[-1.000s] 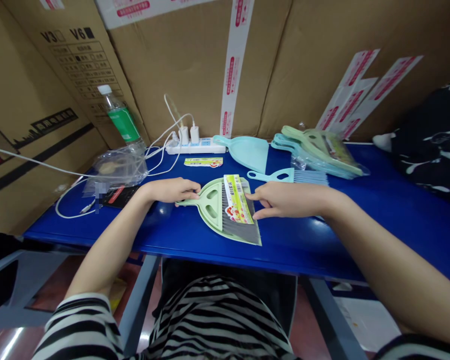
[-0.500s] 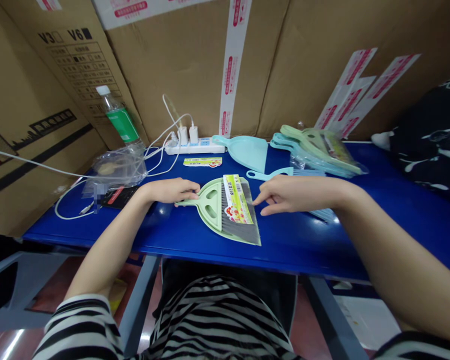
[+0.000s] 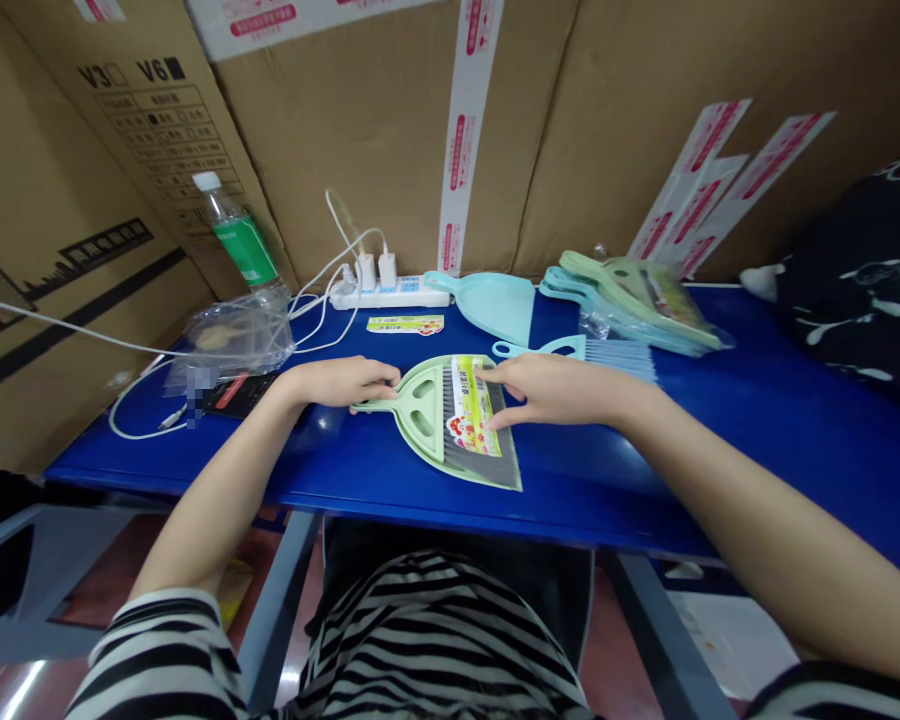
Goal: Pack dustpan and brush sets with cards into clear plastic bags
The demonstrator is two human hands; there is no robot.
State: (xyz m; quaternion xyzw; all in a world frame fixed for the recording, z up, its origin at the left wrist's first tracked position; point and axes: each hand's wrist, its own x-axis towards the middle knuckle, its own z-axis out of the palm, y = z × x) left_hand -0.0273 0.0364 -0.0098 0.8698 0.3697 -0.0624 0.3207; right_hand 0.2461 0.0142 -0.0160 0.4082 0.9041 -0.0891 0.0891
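Note:
A green dustpan [image 3: 426, 462] lies on the blue table with a matching green hand brush [image 3: 429, 405] nested in it, grey bristles toward the right. My left hand [image 3: 349, 382] is closed around the handle end at the left. Across the bristles lies a yellow and white printed card label [image 3: 471, 405]. At the label's right edge is my right hand [image 3: 544, 388], its thumb and index finger spread apart with the tips on the card. Whether they press or pinch it is not clear. Behind that hand lies a light blue brush [image 3: 619, 357].
Farther back are a light blue dustpan [image 3: 495, 305], bagged dustpan sets [image 3: 637, 300], another card label [image 3: 405, 324] and a power strip [image 3: 409, 292] with white cables. At left are a water bottle [image 3: 244, 240], plastic bags [image 3: 232, 335] and a black card [image 3: 236, 394]. Cardboard [image 3: 375, 130] walls the back.
My right hand has moved left from beside the dustpan onto the card label. The label has shifted slightly. My left hand stays on the handle.

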